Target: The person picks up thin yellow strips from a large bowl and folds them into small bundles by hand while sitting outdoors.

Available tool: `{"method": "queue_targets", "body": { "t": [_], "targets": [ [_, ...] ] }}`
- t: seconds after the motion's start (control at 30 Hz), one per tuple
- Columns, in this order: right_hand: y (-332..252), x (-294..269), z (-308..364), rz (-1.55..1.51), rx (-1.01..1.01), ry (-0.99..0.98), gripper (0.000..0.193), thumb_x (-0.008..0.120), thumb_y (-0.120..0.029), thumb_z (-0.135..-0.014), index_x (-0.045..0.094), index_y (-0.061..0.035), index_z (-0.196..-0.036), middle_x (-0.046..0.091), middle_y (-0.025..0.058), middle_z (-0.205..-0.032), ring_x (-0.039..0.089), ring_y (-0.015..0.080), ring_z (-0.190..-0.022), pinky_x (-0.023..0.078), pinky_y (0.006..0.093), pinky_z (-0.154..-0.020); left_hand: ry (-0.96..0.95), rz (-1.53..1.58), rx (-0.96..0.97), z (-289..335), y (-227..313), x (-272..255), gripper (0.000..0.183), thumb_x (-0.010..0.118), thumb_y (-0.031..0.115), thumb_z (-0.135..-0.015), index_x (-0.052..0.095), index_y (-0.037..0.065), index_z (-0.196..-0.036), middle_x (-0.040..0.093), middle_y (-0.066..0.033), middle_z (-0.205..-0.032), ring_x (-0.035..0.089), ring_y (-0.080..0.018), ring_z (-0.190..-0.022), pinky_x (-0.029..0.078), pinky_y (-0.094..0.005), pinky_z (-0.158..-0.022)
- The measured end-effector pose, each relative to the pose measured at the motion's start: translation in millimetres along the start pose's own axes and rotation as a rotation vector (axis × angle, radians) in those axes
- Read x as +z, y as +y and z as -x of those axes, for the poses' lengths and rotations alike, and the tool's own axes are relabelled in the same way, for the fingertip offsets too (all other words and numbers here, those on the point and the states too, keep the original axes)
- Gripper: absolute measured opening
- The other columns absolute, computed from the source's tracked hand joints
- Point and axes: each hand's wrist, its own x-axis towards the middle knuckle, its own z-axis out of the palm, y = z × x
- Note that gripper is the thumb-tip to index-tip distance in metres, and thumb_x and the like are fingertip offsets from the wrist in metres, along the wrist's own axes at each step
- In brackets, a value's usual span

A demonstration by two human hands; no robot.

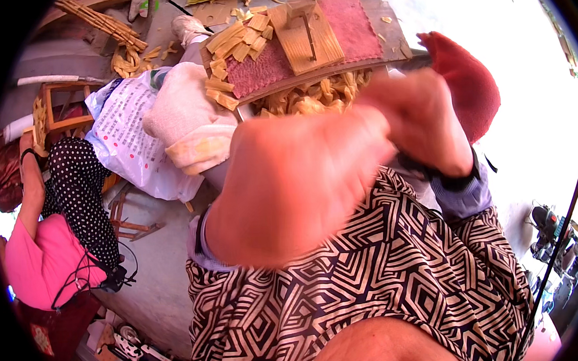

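My left hand [289,187] is raised in front of my chest, large and smeared by motion. Close beside it is my right hand [422,111], blurred as well. Both sets of fingers are too smeared to show whether they grip anything. Beyond them lies a wooden board [389,28] covered partly by a red cloth [353,27]. A wooden block [305,36] with a dark metal piece on top rests on that cloth. Short flat yellowish pieces [242,39] are heaped at the board's left end. Long curled yellowish strips [311,95] show below the board's near edge.
A pink towel [184,111] and a printed white plastic bag [136,136] lie to the left. Farther left sits a person in a pink top [51,265] beside a small wooden stool [66,107]. Red fabric [464,86] is at right. Bundled thin sticks [101,23] lie far left.
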Motion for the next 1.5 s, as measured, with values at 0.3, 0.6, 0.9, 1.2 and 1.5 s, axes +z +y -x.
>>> {"method": "queue_targets", "body": {
  "t": [0.3,0.6,0.9,1.2,1.5],
  "targets": [
    [-4.5,0.3,29.1,-0.944,-0.094,0.034,0.023,0.067,-0.016,-0.088,0.066,0.0042,-0.1,0.067,0.0116,-0.088,0.064,0.017,-0.073,0.052,0.0271,-0.066,-0.117,0.711,-0.256,-15.1,-26.1,13.3,0.025,0.051,0.009,-0.094,0.053,-0.001,-0.116,0.055,-0.001,-0.078,0.05,-0.0078,-0.066,0.042,-0.0218,-0.06],
    [86.7,53.5,-6.5,0.442,0.192,0.471,0.019,0.065,-0.02,-0.083,0.07,-0.0137,-0.1,0.063,0.0124,-0.069,0.063,0.0296,-0.062,0.048,0.0361,-0.054,0.088,1.048,-0.624,10.8,-127.4,104.7,0.023,0.05,0.009,-0.096,0.058,0.004,-0.117,0.051,0.0066,-0.079,0.044,-0.0017,-0.062,0.037,-0.0168,-0.055],
    [114.8,61.0,6.5,0.182,0.268,0.277,0.017,0.062,-0.021,-0.088,0.068,-0.007,-0.095,0.065,0.0104,-0.092,0.063,0.0274,-0.072,0.049,0.0314,-0.062,0.039,0.361,-0.43,21.4,-143.2,96.7,0.016,0.055,0.011,-0.092,0.062,0.0,-0.102,0.06,-0.002,-0.073,0.056,-0.0084,-0.062,0.044,-0.0245,-0.056],
    [102.2,66.6,-1.5,-0.371,0.233,0.339,0.012,0.062,-0.001,-0.082,0.068,-0.0009,-0.092,0.063,0.01,-0.104,0.063,0.0209,-0.088,0.05,0.0267,-0.075,-0.273,1.558,-0.968,29.5,-140.3,106.9,0.01,0.056,0.011,-0.092,0.063,0.003,-0.094,0.058,0.0003,-0.069,0.046,-0.005,-0.05,0.033,-0.0192,-0.043],
    [125.0,69.3,20.3,0.232,0.444,0.198,0.022,0.065,-0.023,-0.085,0.065,-0.0025,-0.078,0.066,0.0106,-0.08,0.061,0.0265,-0.066,0.048,0.033,-0.056,0.023,-0.211,-0.153,23.2,-155.6,102.9,0.018,0.059,0.004,-0.077,0.066,0.01,-0.092,0.062,-0.0062,-0.08,0.062,-0.0287,-0.078,0.049,-0.0356,-0.063]
  ]
}}
